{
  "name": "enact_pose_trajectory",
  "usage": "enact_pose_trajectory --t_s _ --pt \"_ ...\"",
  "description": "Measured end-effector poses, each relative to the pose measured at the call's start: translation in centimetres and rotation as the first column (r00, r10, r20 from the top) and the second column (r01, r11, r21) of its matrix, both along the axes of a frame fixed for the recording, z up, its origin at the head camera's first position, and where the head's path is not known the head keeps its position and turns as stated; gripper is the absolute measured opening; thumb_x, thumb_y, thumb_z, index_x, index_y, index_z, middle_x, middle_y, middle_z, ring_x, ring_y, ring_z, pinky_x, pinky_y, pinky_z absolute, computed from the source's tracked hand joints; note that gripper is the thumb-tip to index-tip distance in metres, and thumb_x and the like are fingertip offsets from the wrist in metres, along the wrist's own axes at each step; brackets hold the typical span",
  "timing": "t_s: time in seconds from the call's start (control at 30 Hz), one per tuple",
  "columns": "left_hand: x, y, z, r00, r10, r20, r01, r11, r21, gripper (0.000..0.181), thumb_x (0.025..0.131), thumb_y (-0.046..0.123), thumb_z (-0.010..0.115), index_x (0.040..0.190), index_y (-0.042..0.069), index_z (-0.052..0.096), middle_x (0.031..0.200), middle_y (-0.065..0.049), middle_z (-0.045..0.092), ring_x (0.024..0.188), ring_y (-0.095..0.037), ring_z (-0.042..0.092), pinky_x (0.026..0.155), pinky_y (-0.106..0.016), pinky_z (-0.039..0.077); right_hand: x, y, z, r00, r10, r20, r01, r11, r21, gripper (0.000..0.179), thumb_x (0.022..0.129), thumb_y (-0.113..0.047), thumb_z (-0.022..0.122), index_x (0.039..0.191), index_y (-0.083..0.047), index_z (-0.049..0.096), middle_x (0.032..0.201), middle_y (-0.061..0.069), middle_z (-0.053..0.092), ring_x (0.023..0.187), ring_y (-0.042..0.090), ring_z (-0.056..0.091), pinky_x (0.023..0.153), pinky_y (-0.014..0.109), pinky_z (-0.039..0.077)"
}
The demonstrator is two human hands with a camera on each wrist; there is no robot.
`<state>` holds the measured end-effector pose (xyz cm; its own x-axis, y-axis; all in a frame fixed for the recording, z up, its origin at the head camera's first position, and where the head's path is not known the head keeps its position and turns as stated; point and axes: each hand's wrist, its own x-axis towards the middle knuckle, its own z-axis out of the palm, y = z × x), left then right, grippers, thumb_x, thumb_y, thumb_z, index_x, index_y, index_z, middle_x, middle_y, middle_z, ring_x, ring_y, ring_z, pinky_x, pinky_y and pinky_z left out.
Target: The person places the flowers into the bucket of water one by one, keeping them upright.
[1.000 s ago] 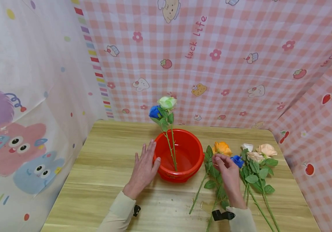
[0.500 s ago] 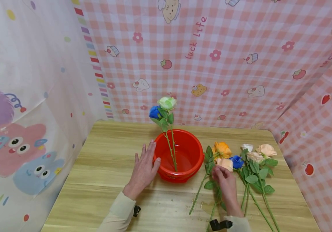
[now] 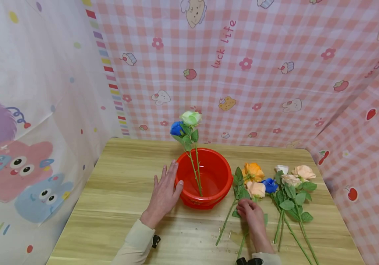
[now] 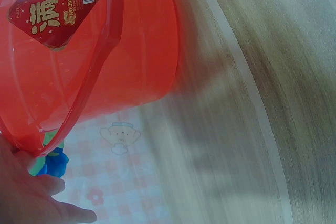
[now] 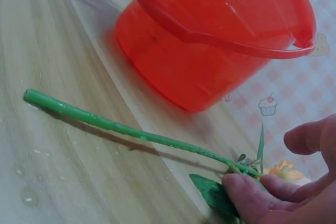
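A red plastic bucket (image 3: 222,162) holds a blue rose (image 3: 177,128) and a pale green rose (image 3: 191,118), their stems leaning on its far rim. My left hand (image 3: 163,193) rests on the bucket's left side with fingers straight; the left wrist view shows them by the handle (image 4: 86,98). My right hand (image 3: 251,217) is low over the stems right of the bucket, below an orange rose (image 3: 253,172) and a peach rose (image 3: 256,188). In the right wrist view its thumb (image 5: 304,137) stands apart from the fingers, which reach a leaf and green stem (image 5: 126,129).
Right of my right hand lie another blue rose (image 3: 270,185), a white rose (image 3: 282,169) and two peach roses (image 3: 303,172) with long stems. Water drops dot the wooden table (image 3: 126,158). Patterned cloths (image 3: 255,44) hang behind and at both sides.
My right hand has moved down toward the table's near side, off the rose heads to the stems, uncovering the peach rose. My left hand stays on the bucket.
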<state>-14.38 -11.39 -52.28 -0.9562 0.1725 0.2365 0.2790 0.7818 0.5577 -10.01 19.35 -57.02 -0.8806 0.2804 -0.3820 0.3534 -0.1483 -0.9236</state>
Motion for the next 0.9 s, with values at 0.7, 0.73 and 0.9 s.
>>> enact_pose_trajectory --t_s 0.7,0.73,0.9 --pt "-0.1 0.1 0.1 1.000 0.012 0.006 -0.012 1.000 0.001 0.065 0.106 0.031 0.051 0.164 0.010 0.030 0.171 -0.005 0.025 0.154 -0.044 0.023 0.114 -0.078 0.017 -1.0 -0.5 0.5 0.999 -0.047 0.002 0.044 0.936 -0.350 0.046 0.112 -0.021 0.038 0.148 0.006 0.028 0.126 0.012 0.058 0.104 0.024 0.072 0.097 0.040 0.057" --pt "-0.1 0.1 0.0 1.000 0.012 0.007 -0.012 1.000 0.003 0.065 0.106 0.031 0.051 0.164 0.010 0.030 0.171 -0.005 0.025 0.154 -0.043 0.023 0.114 -0.078 0.017 -1.2 -0.4 0.5 0.998 -0.059 0.001 0.056 0.932 -0.357 0.046 0.112 -0.021 0.037 0.149 0.005 0.027 0.127 0.013 0.054 0.104 0.023 0.071 0.097 0.039 0.057" --pt "-0.1 0.1 0.0 1.000 0.011 0.010 -0.011 1.000 0.001 0.065 0.106 0.032 0.049 0.164 0.009 0.030 0.170 -0.006 0.026 0.155 -0.043 0.022 0.114 -0.078 0.017 -1.8 0.0 0.6 0.995 -0.095 0.002 0.089 0.925 -0.370 0.058 0.112 -0.017 0.035 0.161 0.002 0.010 0.141 0.018 0.040 0.107 0.019 0.070 0.102 0.036 0.053"
